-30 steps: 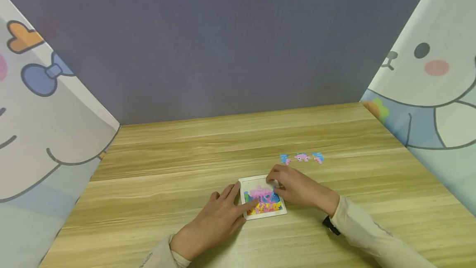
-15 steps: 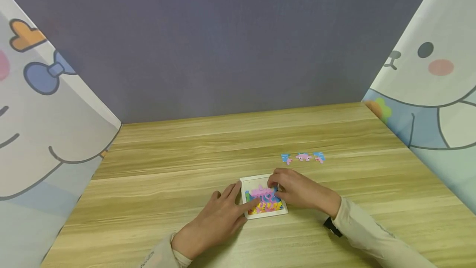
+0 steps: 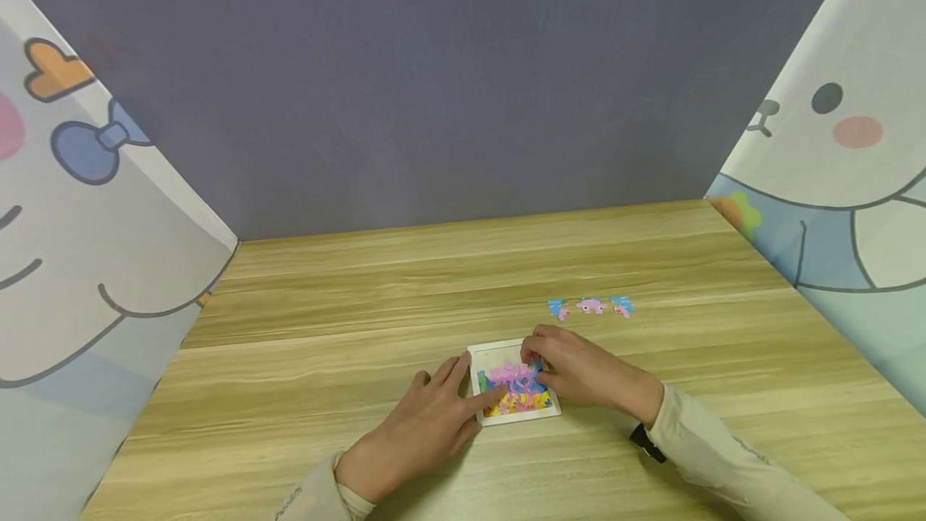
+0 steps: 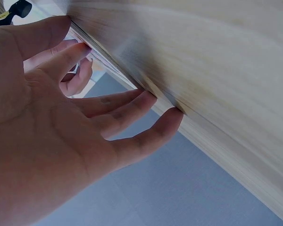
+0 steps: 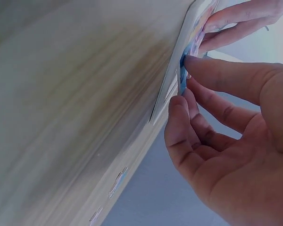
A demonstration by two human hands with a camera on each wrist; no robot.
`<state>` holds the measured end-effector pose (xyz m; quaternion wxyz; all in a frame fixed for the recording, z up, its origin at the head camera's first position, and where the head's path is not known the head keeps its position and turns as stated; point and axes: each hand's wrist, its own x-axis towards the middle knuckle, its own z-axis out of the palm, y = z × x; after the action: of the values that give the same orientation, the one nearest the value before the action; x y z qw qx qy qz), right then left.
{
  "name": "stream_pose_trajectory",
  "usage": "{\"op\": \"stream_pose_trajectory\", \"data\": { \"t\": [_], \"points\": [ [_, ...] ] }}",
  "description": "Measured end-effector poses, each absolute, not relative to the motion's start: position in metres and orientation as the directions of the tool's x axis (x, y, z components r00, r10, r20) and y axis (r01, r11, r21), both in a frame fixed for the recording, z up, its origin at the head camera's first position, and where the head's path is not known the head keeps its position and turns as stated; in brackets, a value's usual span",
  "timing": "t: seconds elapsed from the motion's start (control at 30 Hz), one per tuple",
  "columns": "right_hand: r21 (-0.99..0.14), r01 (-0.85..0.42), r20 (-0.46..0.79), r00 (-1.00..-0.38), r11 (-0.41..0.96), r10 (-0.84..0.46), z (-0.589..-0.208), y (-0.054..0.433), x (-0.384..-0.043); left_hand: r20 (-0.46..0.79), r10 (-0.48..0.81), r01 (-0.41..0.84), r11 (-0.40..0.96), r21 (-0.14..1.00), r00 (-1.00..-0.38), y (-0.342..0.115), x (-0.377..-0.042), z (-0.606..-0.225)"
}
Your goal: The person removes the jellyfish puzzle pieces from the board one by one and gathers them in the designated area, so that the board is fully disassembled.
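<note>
A white-rimmed puzzle tray (image 3: 521,418) lies on the table in the head view. Its lower part holds joined puzzle pieces (image 3: 517,403) with a pink figure over blue and yellow; the upper part shows bare backing. My left hand (image 3: 419,428) lies at the tray's left side with fingers extended, one finger on the picture and others at the rim. At the tray's right side, my right hand (image 3: 586,366) pinches a blue puzzle piece (image 5: 182,73) between thumb and fingers. That piece is mostly hidden by the fingers in the head view.
Beyond the tray, three loose puzzle pieces lie in a row: a blue-and-pink one (image 3: 557,308), a pink one with eyes (image 3: 591,306) and another blue-and-pink one (image 3: 621,306). A dark grey panel (image 3: 463,87) stands behind the wooden table (image 3: 325,288), with cartoon-printed sheets either side.
The head view has shifted slightly. Both hands keep nearly the same places at the tray; the right fingers have moved only a little around the blue puzzle piece.
</note>
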<state>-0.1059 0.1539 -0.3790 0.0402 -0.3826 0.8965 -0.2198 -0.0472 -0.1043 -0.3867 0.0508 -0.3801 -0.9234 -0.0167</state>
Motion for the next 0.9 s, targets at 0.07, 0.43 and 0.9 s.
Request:
{"op": "stream_pose_trajectory", "data": {
  "t": [0.07,0.43,0.9],
  "points": [
    [-0.429,-0.671,0.104,-0.701,0.605,-0.705,-0.379,0.154,-0.106,0.107,0.699,0.703,0.711,-0.005,-0.707,-0.104,-0.047,-0.387],
    [-0.552,-0.638,0.081,-0.682,0.537,-0.727,-0.373,0.157,-0.109,0.091,0.691,0.694,0.72,-0.008,-0.717,-0.104,-0.048,-0.387],
    [-0.591,-0.594,0.045,-0.7,0.545,-0.713,-0.366,0.161,-0.109,0.1,0.686,0.689,0.724,-0.001,-0.721,-0.104,-0.047,-0.386]
  ]
}}
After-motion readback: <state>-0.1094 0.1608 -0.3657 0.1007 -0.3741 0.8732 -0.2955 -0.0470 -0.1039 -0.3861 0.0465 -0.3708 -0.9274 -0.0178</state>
